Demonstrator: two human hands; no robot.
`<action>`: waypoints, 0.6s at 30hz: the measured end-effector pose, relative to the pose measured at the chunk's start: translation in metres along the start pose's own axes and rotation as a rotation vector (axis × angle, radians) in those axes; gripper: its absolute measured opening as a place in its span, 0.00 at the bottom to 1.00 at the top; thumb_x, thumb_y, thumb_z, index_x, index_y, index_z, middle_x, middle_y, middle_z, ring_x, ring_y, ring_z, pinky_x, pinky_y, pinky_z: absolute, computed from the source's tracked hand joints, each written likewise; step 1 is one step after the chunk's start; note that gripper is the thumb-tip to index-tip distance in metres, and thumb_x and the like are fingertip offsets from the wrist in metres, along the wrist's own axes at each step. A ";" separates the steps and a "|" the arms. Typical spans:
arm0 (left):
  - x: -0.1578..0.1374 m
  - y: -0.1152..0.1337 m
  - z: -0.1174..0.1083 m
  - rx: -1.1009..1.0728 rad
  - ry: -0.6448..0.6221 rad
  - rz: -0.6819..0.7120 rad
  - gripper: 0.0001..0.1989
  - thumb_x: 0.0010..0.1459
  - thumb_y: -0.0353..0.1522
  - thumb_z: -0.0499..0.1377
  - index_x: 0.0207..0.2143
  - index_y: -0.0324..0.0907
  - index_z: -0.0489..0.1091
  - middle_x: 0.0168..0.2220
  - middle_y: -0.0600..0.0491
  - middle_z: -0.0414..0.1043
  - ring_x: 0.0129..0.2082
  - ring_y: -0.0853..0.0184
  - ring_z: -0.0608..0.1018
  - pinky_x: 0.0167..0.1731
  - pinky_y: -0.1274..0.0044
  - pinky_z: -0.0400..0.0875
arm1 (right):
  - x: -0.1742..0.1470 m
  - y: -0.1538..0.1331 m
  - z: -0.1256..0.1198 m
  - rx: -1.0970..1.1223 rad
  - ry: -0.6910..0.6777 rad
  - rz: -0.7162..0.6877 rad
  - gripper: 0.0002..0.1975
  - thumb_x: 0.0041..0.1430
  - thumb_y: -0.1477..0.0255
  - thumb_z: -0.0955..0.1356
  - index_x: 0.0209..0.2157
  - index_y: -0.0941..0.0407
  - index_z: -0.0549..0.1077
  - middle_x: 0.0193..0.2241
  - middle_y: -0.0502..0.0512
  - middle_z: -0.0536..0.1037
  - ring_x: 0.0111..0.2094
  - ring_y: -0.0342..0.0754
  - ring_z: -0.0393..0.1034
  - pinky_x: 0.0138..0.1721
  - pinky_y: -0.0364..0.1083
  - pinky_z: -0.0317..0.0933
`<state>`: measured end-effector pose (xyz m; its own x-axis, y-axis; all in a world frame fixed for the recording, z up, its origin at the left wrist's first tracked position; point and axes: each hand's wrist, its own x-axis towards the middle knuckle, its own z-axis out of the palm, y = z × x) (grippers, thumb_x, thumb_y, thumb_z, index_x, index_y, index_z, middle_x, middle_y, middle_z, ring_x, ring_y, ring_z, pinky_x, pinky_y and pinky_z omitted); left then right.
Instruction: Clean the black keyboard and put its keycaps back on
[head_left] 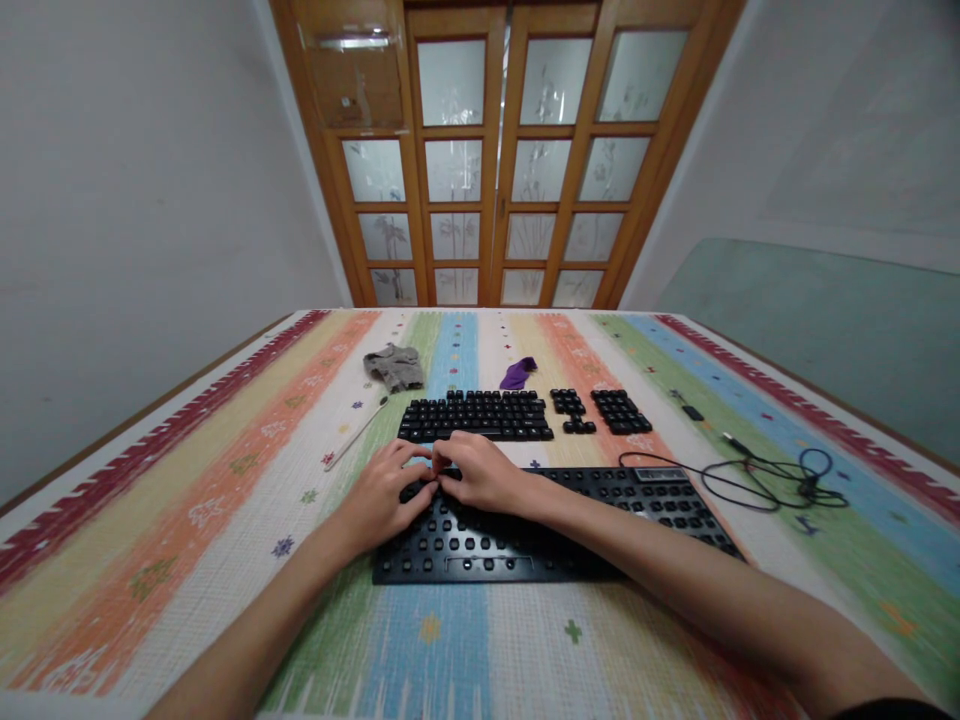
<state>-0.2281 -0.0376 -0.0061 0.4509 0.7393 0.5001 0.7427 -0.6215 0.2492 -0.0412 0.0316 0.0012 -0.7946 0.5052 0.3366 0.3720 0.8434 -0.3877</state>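
A black keyboard [555, 545] with its keycaps off lies in front of me, bare key stems showing. My left hand [391, 492] is over its back left corner, thumb and fingers closed together. My right hand [480, 474] reaches across to the same corner, its fingertips pinched and almost touching those of the left. Whatever is between the fingertips is hidden or too small to name. Just behind the hands, black keycaps [480, 415] are laid out in keyboard order. Smaller keycap groups lie to their right: a navigation cluster [568, 403] and a number pad block [620, 411].
A crumpled grey cloth [395, 368] and a purple cloth [518, 374] lie behind the keycaps. A thin white brush [356, 434] rests at the left. The coiled black cable [772, 490] and a small black object [691, 412] are at the right. A striped tablecloth [225, 510] covers the table.
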 end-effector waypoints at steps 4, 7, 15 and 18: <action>0.000 -0.001 0.000 0.020 -0.005 0.011 0.04 0.63 0.30 0.58 0.37 0.43 0.73 0.45 0.49 0.74 0.46 0.57 0.72 0.47 0.63 0.69 | 0.005 -0.002 -0.008 -0.050 -0.080 0.013 0.06 0.55 0.79 0.69 0.36 0.58 0.75 0.34 0.57 0.79 0.37 0.50 0.71 0.36 0.45 0.59; -0.001 -0.001 0.001 0.042 -0.014 0.018 0.03 0.63 0.31 0.58 0.38 0.44 0.73 0.46 0.49 0.74 0.46 0.56 0.72 0.48 0.62 0.69 | 0.008 -0.003 -0.009 -0.081 -0.097 0.037 0.06 0.55 0.78 0.69 0.37 0.58 0.76 0.34 0.57 0.80 0.36 0.51 0.72 0.35 0.45 0.58; -0.002 0.002 0.005 0.074 -0.054 0.006 0.06 0.64 0.35 0.59 0.38 0.44 0.74 0.45 0.48 0.74 0.47 0.55 0.71 0.48 0.60 0.69 | 0.011 -0.003 -0.011 -0.091 -0.135 0.055 0.04 0.52 0.78 0.71 0.32 0.57 0.78 0.29 0.56 0.81 0.32 0.50 0.74 0.30 0.43 0.56; -0.002 0.002 0.003 0.054 -0.061 0.004 0.06 0.64 0.35 0.59 0.39 0.44 0.75 0.46 0.48 0.74 0.48 0.55 0.71 0.49 0.60 0.69 | 0.019 0.003 -0.021 0.014 -0.188 0.016 0.04 0.50 0.78 0.72 0.30 0.57 0.79 0.29 0.54 0.82 0.31 0.48 0.75 0.32 0.42 0.58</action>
<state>-0.2259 -0.0396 -0.0088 0.4817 0.7524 0.4492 0.7660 -0.6105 0.2013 -0.0451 0.0472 0.0239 -0.8648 0.4743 0.1647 0.3794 0.8322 -0.4043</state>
